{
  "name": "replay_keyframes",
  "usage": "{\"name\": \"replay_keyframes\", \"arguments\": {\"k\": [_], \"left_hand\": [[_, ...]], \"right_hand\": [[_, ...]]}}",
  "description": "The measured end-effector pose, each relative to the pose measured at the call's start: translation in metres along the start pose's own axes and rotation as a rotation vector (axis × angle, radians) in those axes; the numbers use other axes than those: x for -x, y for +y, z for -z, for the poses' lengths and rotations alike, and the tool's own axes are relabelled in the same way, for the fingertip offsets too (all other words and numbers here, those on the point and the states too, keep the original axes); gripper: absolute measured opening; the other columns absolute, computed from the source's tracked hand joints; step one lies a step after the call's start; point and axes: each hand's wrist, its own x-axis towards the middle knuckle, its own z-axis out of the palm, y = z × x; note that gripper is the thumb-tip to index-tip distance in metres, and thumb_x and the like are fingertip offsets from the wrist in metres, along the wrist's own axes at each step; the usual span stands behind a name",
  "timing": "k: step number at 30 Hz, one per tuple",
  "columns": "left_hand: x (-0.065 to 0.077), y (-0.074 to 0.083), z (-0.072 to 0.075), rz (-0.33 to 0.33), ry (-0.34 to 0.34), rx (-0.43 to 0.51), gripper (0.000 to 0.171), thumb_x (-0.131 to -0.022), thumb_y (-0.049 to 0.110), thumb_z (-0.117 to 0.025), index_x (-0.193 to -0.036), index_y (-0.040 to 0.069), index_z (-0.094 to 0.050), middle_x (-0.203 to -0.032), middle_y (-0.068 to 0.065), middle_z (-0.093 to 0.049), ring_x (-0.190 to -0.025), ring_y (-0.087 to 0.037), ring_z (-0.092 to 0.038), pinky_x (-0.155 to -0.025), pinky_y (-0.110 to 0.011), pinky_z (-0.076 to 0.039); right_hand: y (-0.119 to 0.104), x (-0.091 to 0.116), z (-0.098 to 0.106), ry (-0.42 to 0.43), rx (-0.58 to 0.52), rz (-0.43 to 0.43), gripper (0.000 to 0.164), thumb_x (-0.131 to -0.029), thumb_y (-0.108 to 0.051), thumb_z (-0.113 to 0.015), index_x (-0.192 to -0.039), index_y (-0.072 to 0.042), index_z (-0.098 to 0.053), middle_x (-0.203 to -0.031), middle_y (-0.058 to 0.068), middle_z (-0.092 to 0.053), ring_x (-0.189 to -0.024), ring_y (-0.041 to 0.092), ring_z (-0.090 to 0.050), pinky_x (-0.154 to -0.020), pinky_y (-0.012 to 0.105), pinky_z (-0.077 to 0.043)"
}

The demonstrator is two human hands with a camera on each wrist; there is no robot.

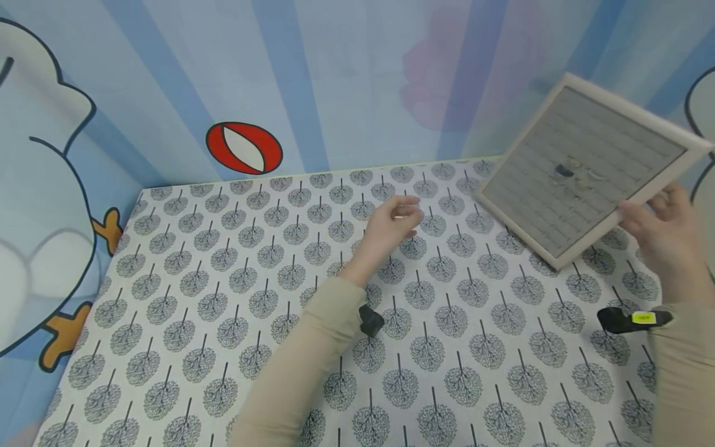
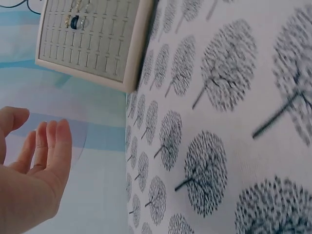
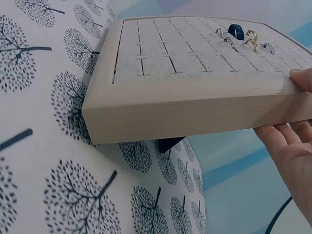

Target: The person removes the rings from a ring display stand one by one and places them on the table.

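My right hand [image 1: 667,239] grips the near right edge of a ring display tray [image 1: 585,252], thumb on the front of its pale wooden frame and fingers beneath. The tray stands tilted, its lower edge at the tablecloth. In the right wrist view, several rings sit in the slotted grey pad [image 3: 165,53], among them a wide dark ring [image 3: 236,32] and gold and silver ones. Above the middle of the table, my left hand [image 1: 391,220] holds nothing, its fingers loosely bent. The left wrist view shows that hand [image 2: 41,170] apart from the tray [image 2: 92,78].
A tablecloth [image 1: 257,273] printed with grey trees covers the table. Behind it hangs a blue striped backdrop [image 1: 346,81] with cartoon figures and a red and white ball [image 1: 244,148]. A dark piece [image 3: 170,144] shows under the tray in the right wrist view.
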Motion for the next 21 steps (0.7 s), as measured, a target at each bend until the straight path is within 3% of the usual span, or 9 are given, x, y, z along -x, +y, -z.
{"name": "replay_keyframes", "arguments": {"k": [4,7,11,18,21], "left_hand": [[-0.004,0.003,-0.006,0.003,0.024,0.067,0.038,-0.093,0.018,-0.061,-0.13,0.012,-0.054,-0.125,-0.011,-0.061,-0.112,-0.029,-0.063,-0.089,-0.028,-0.055],[-0.006,0.006,-0.009,-0.005,0.035,0.064,0.038,-0.092,0.017,-0.062,-0.129,0.012,-0.054,-0.123,-0.011,-0.062,-0.11,-0.027,-0.063,-0.09,-0.03,-0.055],[-0.008,0.009,-0.012,-0.02,0.05,0.039,0.038,-0.092,0.015,-0.063,-0.129,0.012,-0.055,-0.121,-0.01,-0.064,-0.107,-0.024,-0.065,-0.087,-0.028,-0.055],[-0.009,0.014,-0.014,-0.068,0.074,-0.019,0.039,-0.09,0.015,-0.064,-0.128,0.013,-0.056,-0.12,-0.009,-0.064,-0.11,-0.023,-0.063,-0.089,-0.029,-0.054],[-0.009,0.015,-0.016,-0.083,0.088,-0.03,0.039,-0.09,0.013,-0.065,-0.128,0.013,-0.056,-0.119,-0.009,-0.065,-0.11,-0.022,-0.063,-0.091,-0.031,-0.054]], "right_hand": [[0.006,-0.006,-0.005,-0.053,-0.012,0.013,0.063,-0.09,-0.004,-0.062,-0.143,-0.023,-0.032,-0.137,-0.009,-0.051,-0.105,-0.001,-0.055,-0.079,0.004,-0.048],[0.013,-0.012,-0.008,-0.097,-0.093,0.022,0.063,-0.088,-0.001,-0.063,-0.141,-0.02,-0.035,-0.13,-0.007,-0.055,-0.105,0.003,-0.057,-0.081,0.009,-0.05],[0.015,-0.013,-0.021,-0.145,-0.17,0.034,0.064,-0.088,0.004,-0.062,-0.142,-0.017,-0.035,-0.128,-0.004,-0.057,-0.106,0.005,-0.059,-0.08,0.012,-0.052],[0.003,-0.005,-0.053,-0.203,-0.131,0.03,0.061,-0.09,0.002,-0.06,-0.141,-0.02,-0.034,-0.121,-0.009,-0.058,-0.103,0.001,-0.06,-0.079,0.01,-0.052],[0.0,-0.004,-0.063,-0.248,-0.198,0.012,0.059,-0.091,0.005,-0.057,-0.14,-0.02,-0.036,-0.12,-0.008,-0.059,-0.102,0.002,-0.062,-0.08,0.012,-0.053]]}}
